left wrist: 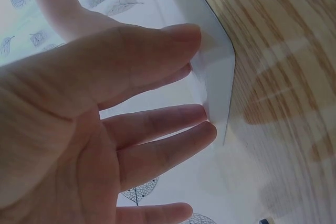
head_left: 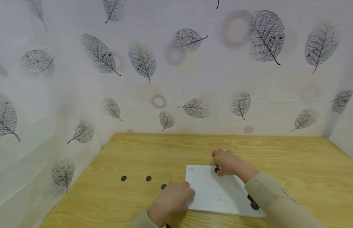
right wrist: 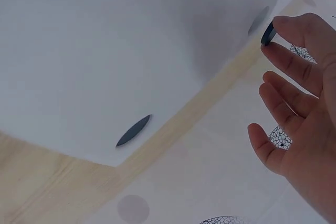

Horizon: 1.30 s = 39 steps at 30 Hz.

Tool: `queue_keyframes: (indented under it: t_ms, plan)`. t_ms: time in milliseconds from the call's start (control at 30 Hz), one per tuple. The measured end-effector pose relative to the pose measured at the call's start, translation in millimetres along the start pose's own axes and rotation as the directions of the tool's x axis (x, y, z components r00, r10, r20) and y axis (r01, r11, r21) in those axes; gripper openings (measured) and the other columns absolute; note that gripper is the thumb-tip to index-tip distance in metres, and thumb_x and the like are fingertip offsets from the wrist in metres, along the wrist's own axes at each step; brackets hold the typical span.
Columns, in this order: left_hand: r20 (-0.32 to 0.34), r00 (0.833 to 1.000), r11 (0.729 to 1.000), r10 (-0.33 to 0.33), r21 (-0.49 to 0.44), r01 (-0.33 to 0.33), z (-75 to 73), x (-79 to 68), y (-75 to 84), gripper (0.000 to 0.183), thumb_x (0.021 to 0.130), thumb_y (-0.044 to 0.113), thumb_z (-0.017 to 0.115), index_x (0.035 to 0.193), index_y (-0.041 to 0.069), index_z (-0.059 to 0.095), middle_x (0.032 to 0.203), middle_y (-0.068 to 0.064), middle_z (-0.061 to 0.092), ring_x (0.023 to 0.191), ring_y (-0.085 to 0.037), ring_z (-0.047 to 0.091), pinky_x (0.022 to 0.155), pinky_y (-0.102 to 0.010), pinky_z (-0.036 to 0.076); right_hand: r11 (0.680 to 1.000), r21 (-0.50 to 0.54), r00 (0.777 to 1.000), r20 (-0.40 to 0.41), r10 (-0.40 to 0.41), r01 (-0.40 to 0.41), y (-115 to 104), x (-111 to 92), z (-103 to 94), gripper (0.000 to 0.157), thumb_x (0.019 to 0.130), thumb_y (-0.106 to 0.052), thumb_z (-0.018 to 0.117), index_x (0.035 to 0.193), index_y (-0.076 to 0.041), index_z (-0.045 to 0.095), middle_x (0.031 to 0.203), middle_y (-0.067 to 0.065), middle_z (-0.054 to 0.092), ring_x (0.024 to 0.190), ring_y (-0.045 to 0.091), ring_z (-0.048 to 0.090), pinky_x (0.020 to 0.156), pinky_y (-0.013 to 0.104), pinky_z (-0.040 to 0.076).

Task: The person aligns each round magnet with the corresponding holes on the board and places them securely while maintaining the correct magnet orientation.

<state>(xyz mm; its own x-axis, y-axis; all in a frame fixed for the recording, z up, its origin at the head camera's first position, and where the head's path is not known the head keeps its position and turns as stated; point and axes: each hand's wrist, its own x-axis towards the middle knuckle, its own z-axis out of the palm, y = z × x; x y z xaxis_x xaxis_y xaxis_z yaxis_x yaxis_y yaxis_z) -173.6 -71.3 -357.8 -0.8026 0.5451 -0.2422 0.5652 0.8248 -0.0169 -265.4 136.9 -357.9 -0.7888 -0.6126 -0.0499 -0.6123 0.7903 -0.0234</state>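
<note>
A white board (head_left: 210,190) with shallow round recesses lies on the wooden table. Over its far edge, my right hand (head_left: 228,162) pinches a black disc (right wrist: 269,33) between thumb and index finger, the other fingers loosely bent. A round recess (right wrist: 258,20) shows on the board close to that disc. My left hand (head_left: 174,197) is at the board's left edge; its nearly straight fingers (left wrist: 168,153) and thumb touch the board there. Another black disc (right wrist: 134,130) is set in the board near a corner. Black discs (head_left: 254,206) also show at its right, partly hidden by my right sleeve.
Left of the board, black discs lie in a loose row on the table: one far left (head_left: 123,178), one in the middle (head_left: 148,178) and one (head_left: 163,186) partly behind my left hand. A white curtain (head_left: 176,79) with a leaf print hangs around the table (head_left: 153,148).
</note>
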Motion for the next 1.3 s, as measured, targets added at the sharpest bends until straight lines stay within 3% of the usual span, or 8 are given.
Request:
queue_keyframes:
  t_ms: [300, 600, 1000, 1300]
  plan:
    - [-0.001, 1.0, 1.0, -0.003, 0.019, 0.003, 0.0, 0.8, 1.0, 0.026, 0.069, 0.026, 0.074, 0.093, 0.024, 0.064, 0.075, 0.009, 0.049, 0.064, -0.007, 0.045, 0.071, -0.039, 0.045, 1.0, 0.015, 0.999, 0.036, 0.027, -0.027, -0.6, 2.4, 1.8, 0.02, 0.068, -0.013, 0.073, 0.059, -0.013, 0.055, 0.108, 0.012, 0.052, 0.1, 0.032, 0.044, 0.077, 0.055, 0.036]
    - [0.001, 1.0, 1.0, 0.0, 0.002, 0.0, -0.1, 0.8, 0.8, 0.026, 0.069, 0.025, 0.073, 0.093, 0.024, 0.065, 0.075, 0.008, 0.049, 0.063, -0.008, 0.044, 0.071, -0.039, 0.044, 0.999, 0.01, 0.998, 0.053, 0.037, -0.038, -2.2, 0.7, 5.5, 0.022, 0.069, -0.013, 0.072, 0.058, -0.014, 0.053, 0.11, 0.013, 0.051, 0.101, 0.032, 0.044, 0.079, 0.057, 0.035]
    - [0.004, 1.0, 1.0, -0.001, -0.001, 0.001, -1.1, -0.1, 1.3, 0.023, 0.07, 0.025, 0.073, 0.091, 0.023, 0.064, 0.074, 0.008, 0.048, 0.063, -0.008, 0.043, 0.071, -0.038, 0.044, 1.0, -0.01, 1.0, 0.015, 0.014, -0.014, -3.2, 0.6, 6.8, 0.023, 0.07, -0.014, 0.072, 0.058, -0.015, 0.051, 0.111, 0.013, 0.051, 0.102, 0.032, 0.044, 0.074, 0.054, 0.037]
    - [0.002, 1.0, 1.0, -0.009, -0.003, 0.009, -0.3, 1.0, 1.7, 0.024, 0.07, 0.025, 0.073, 0.092, 0.023, 0.064, 0.074, 0.008, 0.049, 0.063, -0.008, 0.043, 0.071, -0.038, 0.044, 1.0, -0.013, 0.999, -0.035, -0.021, 0.021, -3.0, -5.9, 1.1, 0.019, 0.067, -0.012, 0.072, 0.065, -0.014, 0.054, 0.1, 0.009, 0.053, 0.094, 0.029, 0.047, 0.069, 0.05, 0.039]
